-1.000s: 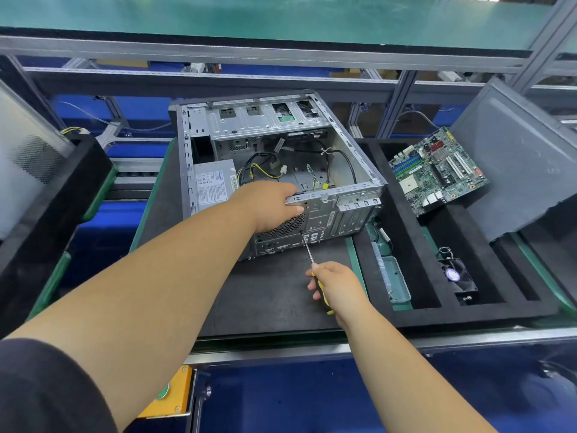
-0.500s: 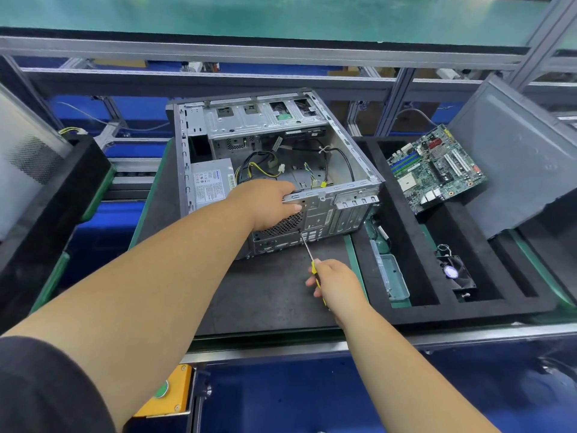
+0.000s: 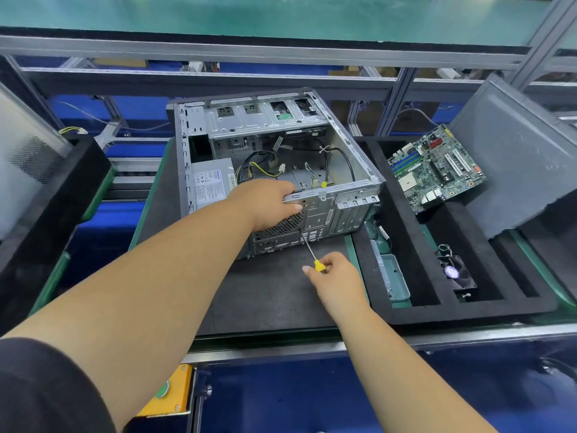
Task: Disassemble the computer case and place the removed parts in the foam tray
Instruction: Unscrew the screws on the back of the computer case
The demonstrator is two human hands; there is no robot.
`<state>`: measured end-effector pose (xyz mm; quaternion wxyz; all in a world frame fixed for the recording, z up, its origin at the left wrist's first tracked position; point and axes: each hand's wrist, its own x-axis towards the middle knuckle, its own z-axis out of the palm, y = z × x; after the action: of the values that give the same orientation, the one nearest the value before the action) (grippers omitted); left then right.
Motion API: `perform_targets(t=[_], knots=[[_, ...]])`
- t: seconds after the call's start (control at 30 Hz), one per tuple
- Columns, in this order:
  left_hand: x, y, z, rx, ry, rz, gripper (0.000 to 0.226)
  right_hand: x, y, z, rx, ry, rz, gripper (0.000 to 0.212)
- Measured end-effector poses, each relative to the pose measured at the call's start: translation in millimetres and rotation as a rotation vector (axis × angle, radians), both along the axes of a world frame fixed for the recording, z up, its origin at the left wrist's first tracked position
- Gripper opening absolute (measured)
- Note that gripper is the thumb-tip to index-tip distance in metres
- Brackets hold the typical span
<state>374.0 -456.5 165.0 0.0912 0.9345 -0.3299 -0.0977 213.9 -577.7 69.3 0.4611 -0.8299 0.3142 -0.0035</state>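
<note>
Left hand (image 3: 268,203) grasping perforated steel computer case (image 3: 340,170) rim, right hand (image 3: 335,276) pinching yellow-handled screwdriver (image 3: 310,253) below, black foam tray (image 3: 402,223) rightward, dark mat (image 3: 274,295) underneath

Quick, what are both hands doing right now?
Left hand: grips the rear edge of the computer case.
Right hand: holds the yellow-handled screwdriver, tip at the case's back panel.

Silver computer case (image 3: 340,210), yellow-handled screwdriver (image 3: 313,259), green motherboard (image 3: 435,168), black foam tray (image 3: 406,245), dark grey side panel (image 3: 524,157).
</note>
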Motion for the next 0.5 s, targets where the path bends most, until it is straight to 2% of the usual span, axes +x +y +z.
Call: perform_targets(t=[0.17,0.33,0.5], knots=[[0.5,0.1,-0.5,-0.010,0.003,-0.001,0.035,-5.2,2.8,4.4,-0.079,0.017,0.062,0.024],[0.7,0.2,-1.4,-0.014,-0.002,0.000,0.035,-3.6,-3.8,7.2,-0.190,0.051,0.072,0.011],[0.6,0.3,-1.0,-0.019,0.002,0.002,0.034,-3.2,-4.1,7.5,-0.179,0.028,0.036,0.016]])
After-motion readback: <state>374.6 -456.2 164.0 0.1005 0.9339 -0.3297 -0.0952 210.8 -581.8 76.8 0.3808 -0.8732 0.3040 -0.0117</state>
